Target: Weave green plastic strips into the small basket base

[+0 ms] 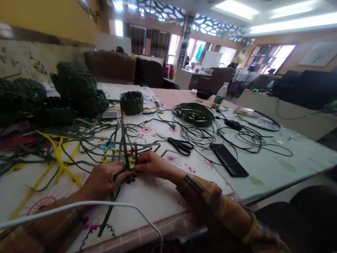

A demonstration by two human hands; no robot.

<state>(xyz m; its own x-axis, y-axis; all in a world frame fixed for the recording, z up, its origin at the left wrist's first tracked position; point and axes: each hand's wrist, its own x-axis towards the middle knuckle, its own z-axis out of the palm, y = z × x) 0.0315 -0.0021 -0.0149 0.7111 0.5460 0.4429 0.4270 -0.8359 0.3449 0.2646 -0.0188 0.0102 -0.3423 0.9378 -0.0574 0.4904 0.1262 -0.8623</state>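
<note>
Dark green flat strips [124, 143] stand up and fan out above the table, with small yellow and red bits among them. My left hand [108, 177] has its fingers closed on the base of these strips. Close beside it on the right, my right hand [150, 164] pinches the same woven piece. One strip runs down from between the hands toward the table's front edge. Black-handled scissors [180, 145] lie just right of my right hand. The exact weave between the fingertips is too small to make out.
Woven green baskets [75, 87] are piled at the back left, with a small round basket [132, 102] nearer the middle. Yellow strips [61, 157] lie left. Rightward are a green coil [193, 114], a black oblong object [229, 160] and a bottle [221, 95]. A white cable [103, 201] crosses the front.
</note>
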